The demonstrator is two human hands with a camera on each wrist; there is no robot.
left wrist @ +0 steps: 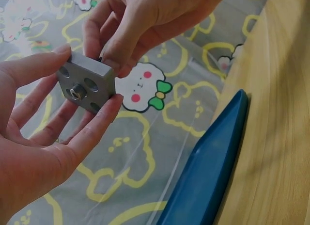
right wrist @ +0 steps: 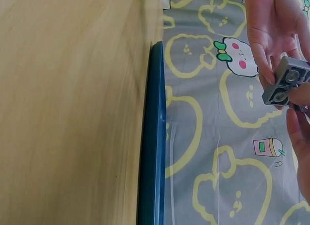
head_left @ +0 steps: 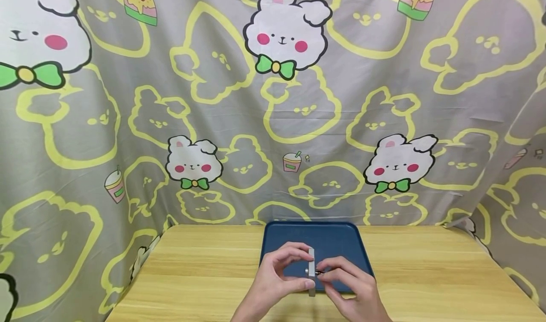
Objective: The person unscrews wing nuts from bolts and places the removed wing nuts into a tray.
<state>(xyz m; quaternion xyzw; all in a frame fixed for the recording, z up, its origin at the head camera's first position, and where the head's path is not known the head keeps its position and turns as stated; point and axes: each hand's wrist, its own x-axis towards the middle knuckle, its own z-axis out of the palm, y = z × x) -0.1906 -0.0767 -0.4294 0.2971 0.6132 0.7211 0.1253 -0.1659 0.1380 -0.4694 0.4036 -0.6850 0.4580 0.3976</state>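
Note:
My left hand point(head_left: 275, 277) holds a grey square metal block point(head_left: 312, 265) upright by its edges, thumb below and fingers above. In the left wrist view, the block has round holes near its corners, and a bolt head point(left wrist: 77, 91) stands out at its centre. On the opposite face, my right hand point(head_left: 356, 284) pinches a small dark piece point(head_left: 320, 273) at the middle of the block. Its kind is mostly hidden by the fingertips. The right wrist view shows recessed round holes on that face of the block point(right wrist: 283, 82), partly covered by the right fingers.
A dark blue tray point(head_left: 315, 232) lies on the wooden table point(head_left: 204, 260), beneath and beyond the hands. Behind the table hangs a grey curtain point(head_left: 298, 123) with cartoon prints, which also runs along both sides.

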